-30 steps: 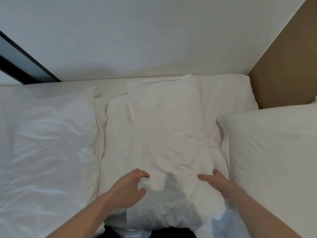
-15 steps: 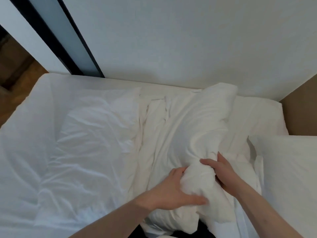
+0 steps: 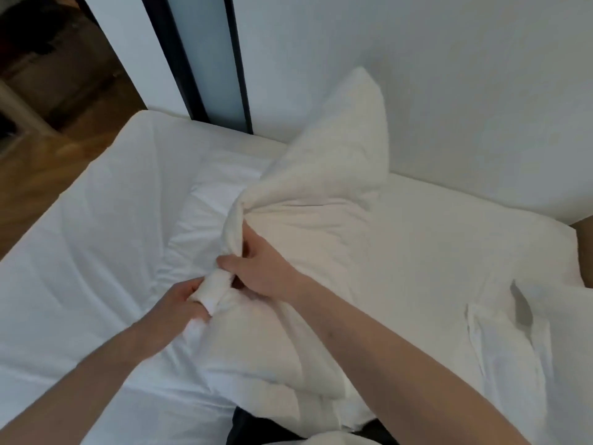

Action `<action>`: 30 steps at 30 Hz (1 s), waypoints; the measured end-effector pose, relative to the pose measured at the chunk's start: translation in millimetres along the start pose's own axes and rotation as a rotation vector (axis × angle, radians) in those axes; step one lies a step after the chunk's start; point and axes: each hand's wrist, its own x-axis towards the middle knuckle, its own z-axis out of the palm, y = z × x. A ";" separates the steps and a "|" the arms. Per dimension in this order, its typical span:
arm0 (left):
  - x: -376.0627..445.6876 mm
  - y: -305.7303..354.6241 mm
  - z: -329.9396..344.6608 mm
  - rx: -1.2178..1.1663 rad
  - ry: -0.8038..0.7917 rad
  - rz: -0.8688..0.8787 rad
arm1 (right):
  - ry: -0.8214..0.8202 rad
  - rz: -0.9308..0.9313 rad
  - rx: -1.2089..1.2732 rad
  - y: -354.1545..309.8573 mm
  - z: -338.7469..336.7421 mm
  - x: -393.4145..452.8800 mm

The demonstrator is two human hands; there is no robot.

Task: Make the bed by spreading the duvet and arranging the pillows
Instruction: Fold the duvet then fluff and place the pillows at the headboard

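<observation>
Obs., near edge of bed [image 3: 73,284]: dark clothing of the person [image 3: 244,425] shows just at the bottom, against the mattress side. Both bare forearms reach in from below over the white sheet.

Left hand [image 3: 183,300]: grip closed, fingers curled round a bunched roll of white fabric at the pillow's near-left end. Right hand [image 3: 260,271]: grip likewise clamped, fingers and thumb pinching the same gathered fabric just above the left hand. The two hands sit touching or nearly so; cannot tell which.

Pillow [image 3: 321,226]: white, lifted at the gathered end, its body lying diagonally across the middle of the bed, far corner standing up against the wall [image 3: 449,91]. Its lower part drapes down toward the near edge, under the right forearm.

Right side of bed: a second pillow [image 3: 529,364] lies flat near the right edge, its case opening showing a dark slit. Duvet not identifiable apart from the white bedding.

Far edge: bed abuts the white wall; a dark-framed frosted panel [image 3: 205,59] stands behind the far-left corner. Wooden floor [image 3: 48,175] shows beyond the left edge.
</observation>
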 end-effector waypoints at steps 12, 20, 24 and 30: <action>83.5 -98.1 -145.6 0.139 0.103 -0.391 | -0.128 0.278 -0.519 135.9 21.8 -23.0; 173.9 -32.8 -78.5 0.322 0.212 -0.255 | -0.127 0.336 -0.592 153.7 49.7 -47.5; 200.8 -16.8 -65.7 0.329 0.252 -0.204 | -0.173 0.299 -0.646 140.3 68.9 -34.7; 157.8 27.0 -97.1 -0.151 0.357 0.154 | -0.107 0.102 -0.565 127.6 75.0 -39.8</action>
